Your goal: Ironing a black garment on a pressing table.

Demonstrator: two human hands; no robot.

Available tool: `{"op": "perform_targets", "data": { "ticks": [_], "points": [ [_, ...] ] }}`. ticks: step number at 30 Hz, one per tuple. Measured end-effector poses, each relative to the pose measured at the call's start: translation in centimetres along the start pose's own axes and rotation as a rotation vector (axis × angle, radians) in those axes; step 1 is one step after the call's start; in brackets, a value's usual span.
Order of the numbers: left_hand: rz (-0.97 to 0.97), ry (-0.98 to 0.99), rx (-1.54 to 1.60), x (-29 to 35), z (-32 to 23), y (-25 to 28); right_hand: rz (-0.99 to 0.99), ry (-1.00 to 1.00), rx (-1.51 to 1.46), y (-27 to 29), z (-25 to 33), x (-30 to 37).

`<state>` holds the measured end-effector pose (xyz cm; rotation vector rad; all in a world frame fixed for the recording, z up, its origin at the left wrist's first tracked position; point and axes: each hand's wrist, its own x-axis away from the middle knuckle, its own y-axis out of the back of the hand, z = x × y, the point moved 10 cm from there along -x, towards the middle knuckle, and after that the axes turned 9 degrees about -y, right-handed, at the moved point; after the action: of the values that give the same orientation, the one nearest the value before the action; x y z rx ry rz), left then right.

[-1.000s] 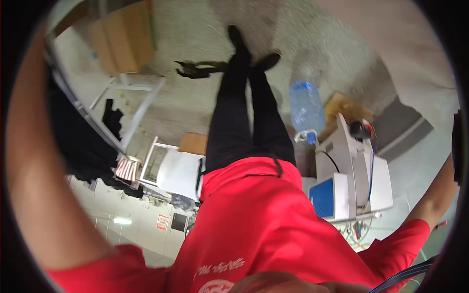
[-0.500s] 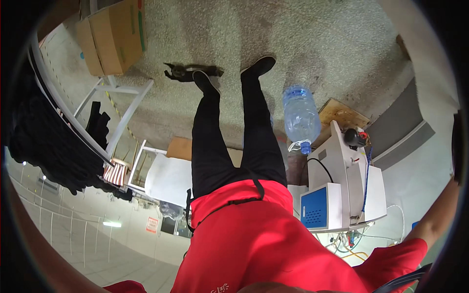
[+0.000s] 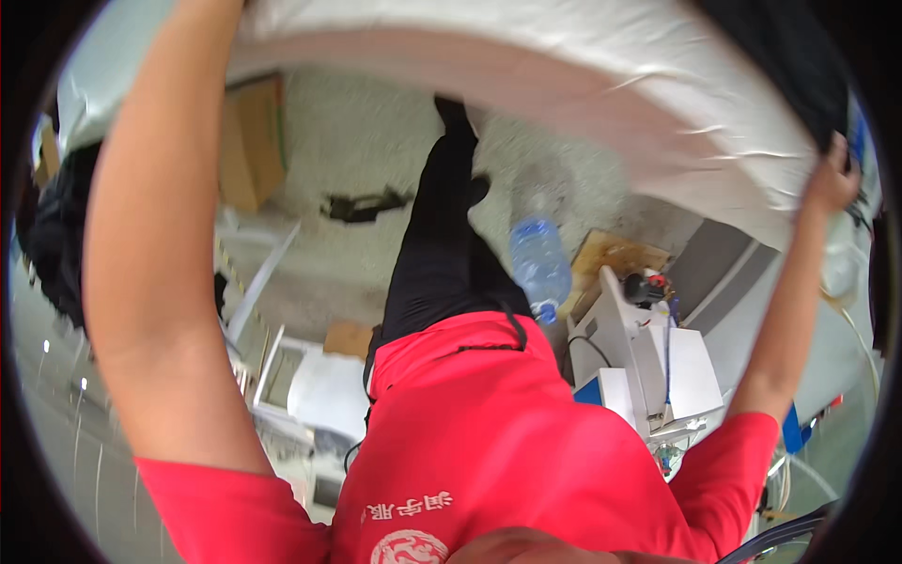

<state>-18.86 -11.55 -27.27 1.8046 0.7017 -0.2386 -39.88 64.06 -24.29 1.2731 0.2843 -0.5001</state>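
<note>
At the far right my right hand (image 3: 831, 180) is closed at the lower end of a black cloth (image 3: 775, 56). The cloth lies over the edge of a wide surface with a creased white cover (image 3: 583, 70), which curves across the top of the view. My right forearm passes close beside that cover. My left arm (image 3: 155, 244) stretches up toward the top left edge of the picture. The left hand itself lies beyond that edge, so its fingers do not show.
A clear plastic water bottle (image 3: 540, 263) lies on the floor near a wooden board (image 3: 615, 258). White machine housing (image 3: 691, 371) with cables stands to the right. At left are a cardboard box (image 3: 254, 141), a white metal frame (image 3: 263, 282) and dark fabric (image 3: 61, 240). A black object (image 3: 365, 204) lies on the floor.
Both arms have come up and forward into view. The white-covered surface and black cloth now fill the top. My legs have shifted, one crossing before the other.
</note>
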Motion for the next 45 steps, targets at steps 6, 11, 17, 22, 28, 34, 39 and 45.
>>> {"op": "perform_targets", "data": {
  "ticks": [6, 11, 17, 22, 28, 34, 39, 45],
  "points": [
    [0.043, 0.016, 0.009, -2.4, -3.1, -0.6, -0.014, -0.168, -0.23, -0.5, 2.3, 5.3],
    [0.092, 0.227, 0.31, -2.3, -3.7, -1.1, 0.372, -0.271, -0.086, -1.1, 2.1, -0.9],
    [0.263, 0.382, 0.256, -6.8, -5.1, -1.3, 0.57, -0.253, -0.042, -1.5, 4.3, -3.0],
    [0.164, 0.752, 0.492, 0.1, -1.7, 8.3, 0.73, -0.493, -0.339, 3.2, 1.3, 5.2],
    [0.311, 0.358, -0.09, 0.0, -4.3, 6.1, 0.973, -0.379, -0.297, 0.4, 1.2, 6.6],
    [0.205, -0.375, -0.07, -20.1, -28.7, -5.3, 1.044, -0.594, -0.642, -10.2, 6.3, -6.5],
    [0.582, -0.122, -0.171, -23.8, -25.6, -10.1, 1.218, -0.945, -0.99, -17.5, 14.6, -10.6],
    [0.43, 0.521, 0.218, -18.8, -1.0, 11.0, 1.159, -0.855, -0.822, -21.6, 14.4, -17.6]
  ]
}}
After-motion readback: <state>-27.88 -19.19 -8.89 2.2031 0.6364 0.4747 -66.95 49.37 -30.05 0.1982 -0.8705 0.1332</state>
